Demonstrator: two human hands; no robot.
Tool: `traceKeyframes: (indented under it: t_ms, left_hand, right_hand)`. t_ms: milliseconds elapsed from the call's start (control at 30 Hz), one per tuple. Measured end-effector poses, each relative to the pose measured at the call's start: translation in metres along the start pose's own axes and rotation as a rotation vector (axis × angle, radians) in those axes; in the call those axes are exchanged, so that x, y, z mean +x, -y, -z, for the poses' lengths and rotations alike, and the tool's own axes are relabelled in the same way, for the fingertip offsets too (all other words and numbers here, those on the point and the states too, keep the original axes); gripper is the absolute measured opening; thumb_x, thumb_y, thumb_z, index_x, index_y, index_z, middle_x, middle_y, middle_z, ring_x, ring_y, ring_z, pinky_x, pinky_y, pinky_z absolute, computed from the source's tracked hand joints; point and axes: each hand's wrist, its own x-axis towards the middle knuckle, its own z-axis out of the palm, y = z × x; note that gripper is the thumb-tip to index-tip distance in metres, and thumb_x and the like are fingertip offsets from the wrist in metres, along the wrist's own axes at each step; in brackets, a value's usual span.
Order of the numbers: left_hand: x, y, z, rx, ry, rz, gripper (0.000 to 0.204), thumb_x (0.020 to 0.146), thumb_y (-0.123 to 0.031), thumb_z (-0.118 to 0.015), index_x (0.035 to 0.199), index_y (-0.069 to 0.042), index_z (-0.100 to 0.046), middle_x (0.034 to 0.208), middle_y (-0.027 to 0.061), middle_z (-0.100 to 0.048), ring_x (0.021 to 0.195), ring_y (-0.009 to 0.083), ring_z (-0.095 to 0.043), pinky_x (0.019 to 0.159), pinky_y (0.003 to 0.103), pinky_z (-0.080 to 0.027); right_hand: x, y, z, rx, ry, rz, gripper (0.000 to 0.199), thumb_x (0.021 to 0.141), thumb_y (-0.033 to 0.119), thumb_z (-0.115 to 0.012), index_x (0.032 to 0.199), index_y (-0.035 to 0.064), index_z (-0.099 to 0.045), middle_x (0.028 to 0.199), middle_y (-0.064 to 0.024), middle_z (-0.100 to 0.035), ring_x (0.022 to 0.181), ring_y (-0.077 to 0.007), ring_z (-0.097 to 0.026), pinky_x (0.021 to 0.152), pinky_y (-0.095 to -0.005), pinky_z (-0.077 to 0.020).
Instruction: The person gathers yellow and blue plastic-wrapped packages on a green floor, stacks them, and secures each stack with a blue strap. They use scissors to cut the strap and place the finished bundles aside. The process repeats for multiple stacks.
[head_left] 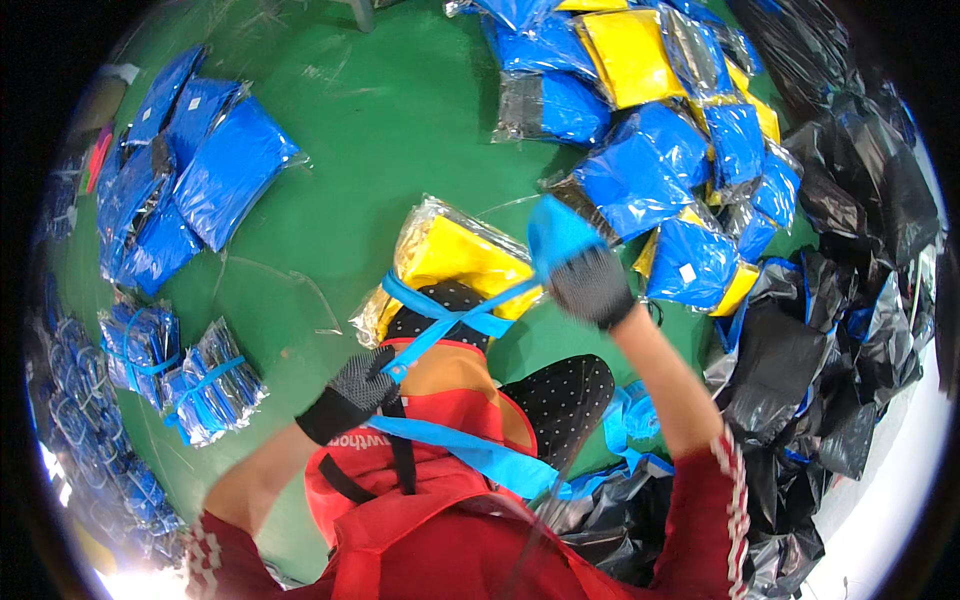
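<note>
My left hand (362, 385), in a dark knit glove, pinches a light-blue strap (428, 345) low in the middle. The strap crosses over a yellow plastic-wrapped packet (460, 250), which rests by my dotted trouser leg (440, 310). My right hand (592, 285), gloved too and a little blurred, grips the strap's other end to the right of the packet. A wide light-blue piece (562, 235) stands up from that hand; whether it is folded strap or cloth is not clear. More strap (470, 455) runs across my lap to the right.
Blue wrapped packets (235, 170) lie at the upper left. Strapped bundles (205, 385) sit below them, with several more along the left rim. Blue and yellow packets (640, 165) pile at the upper right. Black plastic bags (770, 370) heap along the right. The floor (350, 120) is green.
</note>
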Motion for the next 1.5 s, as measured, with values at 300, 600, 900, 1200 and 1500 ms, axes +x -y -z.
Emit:
traceKeyframes:
  t_ms: [300,600,900,1200,1500]
  left_hand:
    - [0.017,0.128,-0.048,0.123,-0.587,-0.03,0.021,0.083,-0.024,-0.057,0.092,-0.006,-0.058,0.082,0.0174,-0.063,0.076,0.0372,-0.061,0.067,0.044,-0.048]
    - [0.128,0.227,-0.041,0.474,-0.526,0.018,0.046,0.08,-0.03,-0.055,0.121,-0.009,-0.051,0.111,0.0222,-0.055,0.108,0.0362,-0.051,0.089,0.044,-0.041]
    - [0.12,0.235,-0.029,0.319,-0.563,0.518,0.035,0.074,-0.03,-0.061,0.102,-0.009,-0.062,0.094,0.018,-0.064,0.086,0.0357,-0.062,0.07,0.046,-0.05]
    - [0.19,0.392,-0.028,0.476,-0.551,0.374,0.032,0.078,-0.033,-0.058,0.102,-0.013,-0.061,0.081,0.0124,-0.065,0.068,0.0287,-0.063,0.059,0.039,-0.051]
    - [0.175,0.381,-0.017,0.222,-0.442,0.488,0.03,0.081,-0.032,-0.055,0.102,-0.011,-0.06,0.081,0.0137,-0.064,0.069,0.0293,-0.063,0.06,0.039,-0.05]
  right_hand:
    - [0.061,-0.041,-0.21,0.224,0.415,-0.482,0.013,0.079,0.017,-0.053,0.079,0.0052,-0.058,0.079,-0.018,-0.062,0.069,-0.0364,-0.06,0.061,-0.0461,-0.047]
    - [-0.003,-0.043,-0.235,0.325,0.602,-0.723,0.031,0.083,0.037,-0.05,0.099,0.0104,-0.054,0.096,-0.0208,-0.061,0.089,-0.0414,-0.058,0.074,-0.0526,-0.0448]
    - [-0.095,-0.009,-0.234,0.347,0.797,-0.94,0.029,0.088,0.03,-0.044,0.102,0.0069,-0.053,0.099,-0.0207,-0.061,0.09,-0.0413,-0.058,0.076,-0.0483,-0.047]
    - [-0.076,-0.024,-0.316,0.836,0.495,-1.699,0.027,0.087,0.032,-0.047,0.085,0.0066,-0.056,0.081,-0.0183,-0.062,0.077,-0.0388,-0.059,0.066,-0.0459,-0.0447]
    - [-0.147,-0.007,-0.398,0.496,0.426,-1.001,0.015,0.087,0.021,-0.047,0.081,0.0103,-0.055,0.08,-0.0133,-0.061,0.066,-0.0307,-0.058,0.058,-0.0397,-0.0456]
